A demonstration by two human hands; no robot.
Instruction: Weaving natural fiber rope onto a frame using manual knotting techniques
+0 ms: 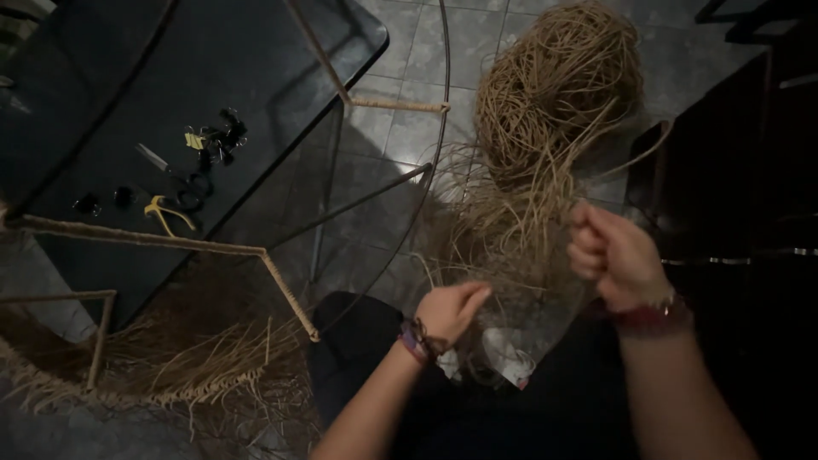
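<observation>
A big tangled bundle of tan rattan strands (pixel 550 94) lies on the tiled floor ahead of me, with loose strands trailing toward my lap. My right hand (pixel 615 255) is closed in a fist around several of those strands at the right. My left hand (pixel 450 311) sits lower and to the left, fingers pinched on thin strands. Both wrists carry bracelets. A metal frame partly wrapped in rattan (pixel 281 281) stands at my left, with a woven fringe (pixel 196 358) hanging at its lower part.
A dark table (pixel 281 60) at the upper left carries black binder clips (pixel 223 136), a yellow-handled tool (pixel 164 211) and a small metal blade. Thin dark frame rods (pixel 441 128) cross the middle. Dark furniture (pixel 733 187) stands at the right. A clear plastic bag (pixel 511 341) rests on my lap.
</observation>
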